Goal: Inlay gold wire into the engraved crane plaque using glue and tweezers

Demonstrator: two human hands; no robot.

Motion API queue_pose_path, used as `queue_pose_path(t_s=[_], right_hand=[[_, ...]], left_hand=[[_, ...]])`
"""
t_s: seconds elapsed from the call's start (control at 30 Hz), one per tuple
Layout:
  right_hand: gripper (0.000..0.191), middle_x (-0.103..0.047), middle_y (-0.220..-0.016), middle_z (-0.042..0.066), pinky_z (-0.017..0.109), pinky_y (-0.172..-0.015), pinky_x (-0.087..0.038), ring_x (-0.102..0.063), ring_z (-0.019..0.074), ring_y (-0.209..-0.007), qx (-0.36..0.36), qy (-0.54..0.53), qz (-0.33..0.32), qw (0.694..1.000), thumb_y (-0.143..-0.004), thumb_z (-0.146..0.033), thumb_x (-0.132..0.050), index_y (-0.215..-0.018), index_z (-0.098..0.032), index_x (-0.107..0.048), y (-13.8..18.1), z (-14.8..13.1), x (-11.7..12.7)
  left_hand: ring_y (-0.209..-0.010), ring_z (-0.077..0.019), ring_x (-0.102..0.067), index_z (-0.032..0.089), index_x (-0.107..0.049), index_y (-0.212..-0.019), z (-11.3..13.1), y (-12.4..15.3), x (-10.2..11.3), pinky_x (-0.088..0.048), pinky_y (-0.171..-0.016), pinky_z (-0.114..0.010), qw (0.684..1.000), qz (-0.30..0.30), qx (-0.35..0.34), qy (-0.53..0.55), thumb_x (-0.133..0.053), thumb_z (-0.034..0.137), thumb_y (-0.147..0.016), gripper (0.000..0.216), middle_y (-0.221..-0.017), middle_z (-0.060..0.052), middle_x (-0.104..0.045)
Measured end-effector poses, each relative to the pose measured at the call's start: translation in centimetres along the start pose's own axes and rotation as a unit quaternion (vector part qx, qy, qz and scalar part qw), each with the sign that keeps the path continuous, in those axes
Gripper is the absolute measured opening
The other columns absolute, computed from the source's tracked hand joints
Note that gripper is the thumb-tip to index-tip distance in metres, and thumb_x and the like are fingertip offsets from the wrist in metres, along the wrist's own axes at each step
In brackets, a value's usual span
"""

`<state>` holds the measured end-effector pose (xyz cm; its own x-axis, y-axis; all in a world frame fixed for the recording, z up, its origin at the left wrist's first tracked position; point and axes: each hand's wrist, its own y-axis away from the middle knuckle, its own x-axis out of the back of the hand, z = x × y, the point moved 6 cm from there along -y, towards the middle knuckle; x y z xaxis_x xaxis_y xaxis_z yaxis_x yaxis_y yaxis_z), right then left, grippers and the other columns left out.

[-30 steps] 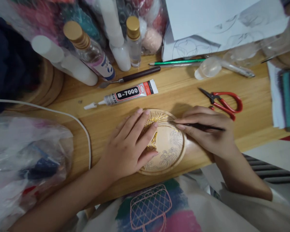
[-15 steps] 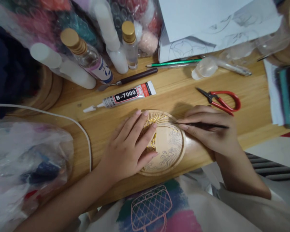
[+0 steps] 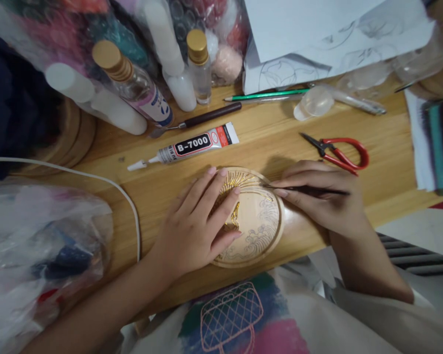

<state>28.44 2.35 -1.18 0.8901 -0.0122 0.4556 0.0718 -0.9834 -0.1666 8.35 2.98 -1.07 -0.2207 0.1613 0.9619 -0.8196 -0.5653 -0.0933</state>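
Note:
A round wooden plaque [image 3: 249, 209] with a raised rim lies on the table in front of me. My left hand [image 3: 195, 221] rests flat across its left side, fingers spread and holding nothing. Gold wire [image 3: 235, 216] forms curved lines along the plaque's upper part and a small shape near its middle, partly hidden under my fingers. Printed wave outlines [image 3: 260, 239] show at the lower right. Pinched in my right hand [image 3: 323, 199] are dark, thin tweezers [image 3: 299, 189], their tips at the plaque's upper right edge by the wire ends. Anything in the tips is too small to tell.
Above the plaque lie a B-7000 glue tube [image 3: 197, 143] and a dark-handled tool [image 3: 212, 115]. Red-handled pliers [image 3: 345, 152] are beyond my right hand. Bottles [image 3: 140, 93], a green pencil [image 3: 269, 96] and papers [image 3: 328, 34] line the back; a white cable [image 3: 110, 183] runs at left.

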Motion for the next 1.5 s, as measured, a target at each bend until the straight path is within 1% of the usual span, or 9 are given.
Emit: queue_pose_path(t_s=[0.1, 0.23, 0.43, 0.67, 0.9, 1.13, 1.23, 1.4, 1.5], right_hand=[[0.024, -0.074, -0.083, -0.001, 0.026, -0.063, -0.055, -0.067, 0.013, -0.074, 0.007, -0.004, -0.004, 1.0, -0.079, -0.015, -0.076, -0.097, -0.031, -0.078, -0.05, -0.04, -0.01], [0.02, -0.075, -0.083, -0.001, 0.027, -0.062, -0.055, -0.068, 0.0135, -0.073, -0.006, 0.004, -0.003, 1.0, -0.08, -0.018, -0.076, -0.095, -0.031, -0.078, -0.12, 0.0, 0.06], [0.014, -0.074, -0.079, 0.0, 0.026, -0.064, -0.056, -0.067, 0.0136, -0.072, -0.019, -0.009, 0.027, 0.999, -0.077, -0.018, -0.078, -0.087, -0.028, -0.079, -0.28, -0.12, 0.51], [0.011, -0.074, -0.081, 0.0, 0.028, -0.064, -0.056, -0.068, 0.0145, -0.074, -0.04, -0.002, 0.01, 0.999, -0.079, -0.021, -0.077, -0.087, -0.029, -0.078, -0.1, -0.06, 0.53], [0.014, -0.075, -0.083, 0.0, 0.027, -0.064, -0.056, -0.068, 0.0146, -0.076, -0.029, 0.019, -0.008, 0.999, -0.081, -0.021, -0.074, -0.091, -0.031, -0.078, -0.11, 0.0, 0.47], [0.017, -0.075, -0.082, -0.001, 0.025, -0.064, -0.056, -0.068, 0.0136, -0.076, -0.004, 0.004, -0.02, 1.0, -0.081, -0.019, -0.074, -0.094, -0.03, -0.078, -0.3, -0.12, 0.49], [0.017, -0.075, -0.083, 0.0, 0.026, -0.063, -0.056, -0.069, 0.0138, -0.077, 0.0, -0.004, -0.024, 1.0, -0.081, -0.018, -0.074, -0.094, -0.029, -0.078, -0.37, 0.02, 0.48], [0.017, -0.075, -0.081, 0.001, 0.023, -0.061, -0.055, -0.069, 0.0128, -0.075, 0.035, -0.017, -0.029, 0.999, -0.081, -0.015, -0.074, -0.094, -0.025, -0.078, -0.63, -0.16, 0.4], [0.016, -0.075, -0.08, 0.001, 0.023, -0.061, -0.054, -0.068, 0.0126, -0.074, 0.027, -0.03, -0.027, 0.999, -0.081, -0.014, -0.074, -0.092, -0.024, -0.078, -0.67, -0.19, 0.36]], left_hand=[[-0.138, -0.0373, -0.043, 0.012, -0.055, -0.132, 0.01, 0.01, -0.04, -0.046, -0.103, -0.051, 1.0, 0.002, -0.002, 0.001, -0.056, 0.044, -0.092, 0.052, -0.146, -0.023, -0.048], [-0.139, -0.037, -0.042, 0.011, -0.054, -0.133, 0.02, 0.04, -0.08, -0.044, -0.105, -0.05, 1.0, 0.004, -0.004, 0.004, -0.057, 0.044, -0.092, 0.053, -0.146, -0.023, -0.047], [-0.137, -0.0379, -0.044, 0.011, -0.054, -0.133, 0.03, 0.02, 0.04, -0.045, -0.104, -0.05, 1.0, 0.009, -0.009, -0.003, -0.055, 0.043, -0.093, 0.051, -0.145, -0.024, -0.048], [-0.138, -0.0375, -0.042, 0.011, -0.054, -0.133, -0.02, 0.11, -0.04, -0.044, -0.105, -0.05, 1.0, 0.008, -0.009, 0.0, -0.055, 0.044, -0.092, 0.052, -0.146, -0.023, -0.047], [-0.138, -0.0369, -0.043, 0.012, -0.054, -0.133, -0.07, 0.12, -0.01, -0.045, -0.104, -0.05, 1.0, 0.008, -0.006, -0.005, -0.054, 0.045, -0.093, 0.052, -0.146, -0.023, -0.047], [-0.139, -0.037, -0.042, 0.012, -0.054, -0.133, 0.0, 0.08, -0.07, -0.044, -0.105, -0.05, 1.0, 0.005, -0.005, -0.001, -0.054, 0.044, -0.093, 0.051, -0.146, -0.023, -0.047], [-0.14, -0.0367, -0.04, 0.012, -0.053, -0.134, -0.01, 0.11, -0.16, -0.044, -0.106, -0.051, 1.0, 0.003, -0.002, 0.007, -0.055, 0.043, -0.093, 0.051, -0.147, -0.022, -0.047], [-0.141, -0.0367, -0.038, 0.011, -0.053, -0.134, -0.04, 0.26, -0.26, -0.043, -0.107, -0.053, 1.0, 0.006, 0.0, 0.019, -0.054, 0.042, -0.093, 0.051, -0.147, -0.023, -0.046], [-0.14, -0.0372, -0.037, 0.011, -0.052, -0.135, -0.04, 0.29, -0.27, -0.043, -0.107, -0.055, 1.0, 0.008, -0.003, 0.019, -0.054, 0.041, -0.094, 0.051, -0.147, -0.023, -0.045]])
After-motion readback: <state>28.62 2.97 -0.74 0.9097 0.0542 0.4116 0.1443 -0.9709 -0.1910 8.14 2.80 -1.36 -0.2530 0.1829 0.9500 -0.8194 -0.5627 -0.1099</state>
